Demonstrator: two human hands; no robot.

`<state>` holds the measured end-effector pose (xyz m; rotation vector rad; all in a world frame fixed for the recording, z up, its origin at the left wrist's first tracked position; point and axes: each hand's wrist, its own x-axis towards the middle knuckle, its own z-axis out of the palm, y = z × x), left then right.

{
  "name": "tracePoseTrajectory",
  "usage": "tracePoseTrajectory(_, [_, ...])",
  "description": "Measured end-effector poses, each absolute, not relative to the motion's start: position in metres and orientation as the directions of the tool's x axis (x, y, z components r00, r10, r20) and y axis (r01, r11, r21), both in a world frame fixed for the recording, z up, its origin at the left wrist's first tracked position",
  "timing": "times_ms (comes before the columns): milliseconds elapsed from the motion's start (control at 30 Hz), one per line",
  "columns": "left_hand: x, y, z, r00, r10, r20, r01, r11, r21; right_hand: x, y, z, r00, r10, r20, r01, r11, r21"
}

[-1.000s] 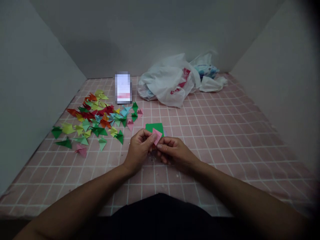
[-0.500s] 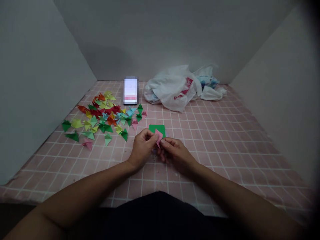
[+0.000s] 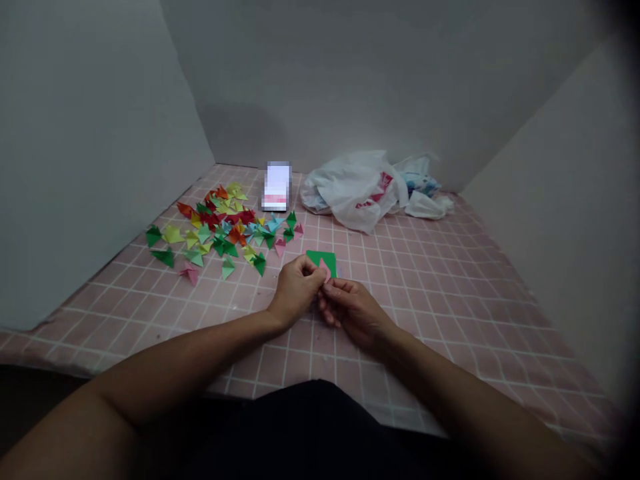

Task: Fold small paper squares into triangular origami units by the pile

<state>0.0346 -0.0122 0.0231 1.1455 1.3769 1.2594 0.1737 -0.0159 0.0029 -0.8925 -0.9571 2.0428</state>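
A small piece of folded pink origami paper [image 3: 325,268] is pinched between my two hands, its pointed top showing above the fingers. My left hand [image 3: 299,287] grips it from the left with thumb and forefinger. From the right, my right hand [image 3: 350,307] pinches its lower end, the other fingers curled beneath. Much of the lower part of the paper is hidden by the fingertips. Just behind the hands, a square green paper [image 3: 330,260] lies on the table, partly covered by them.
Many folded paper cranes [image 3: 219,245] in several colours lie spread at the left. Behind them a phone [image 3: 277,187] with a lit, blurred screen stands upright. A white plastic bag [image 3: 350,190] and a smaller bag [image 3: 427,205] lie by the back wall. A pink checked cloth [image 3: 450,300] covers the table.
The view has tilted and turned slightly, shifting the scene. The fingers have closed in around the pink paper, and less of it shows now. Both hands keep hold of it.
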Motion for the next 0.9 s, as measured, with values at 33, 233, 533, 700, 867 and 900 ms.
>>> tracePoseTrajectory(33, [0.0343,-0.0121,0.0228,-0.141,0.989,-0.046,0.051,0.053,0.997,0.1734,-0.0161,0.0030,-0.518,0.806,-0.286,-0.300,-0.485,-0.821])
tracePoseTrajectory(233, [0.0339,-0.0119,0.0201,-0.112,0.991,-0.066,0.059,0.073,0.996,0.1722,-0.0166,0.0017,-0.512,0.810,-0.288,-0.302,-0.483,-0.822])
tracePoseTrajectory(533, [0.0326,-0.0113,0.0218,-0.151,0.989,0.005,0.085,0.008,0.996,0.1704,-0.0172,0.0033,-0.511,0.802,-0.311,-0.308,-0.508,-0.805])
tracePoseTrajectory(700, [0.0321,-0.0124,0.0232,-0.129,0.992,-0.001,-0.015,-0.001,1.000,0.1692,-0.0200,0.0070,-0.492,0.825,-0.278,-0.314,-0.466,-0.827])
tracePoseTrajectory(867, [0.0316,-0.0108,0.0185,-0.126,0.992,0.007,-0.049,-0.014,0.999,0.1696,-0.0202,0.0050,-0.467,0.844,-0.262,-0.287,-0.425,-0.859])
tracePoseTrajectory(900, [0.0314,-0.0104,0.0176,-0.122,0.992,0.016,-0.049,-0.022,0.999,0.1696,-0.0202,0.0039,-0.463,0.852,-0.245,-0.281,-0.404,-0.871])
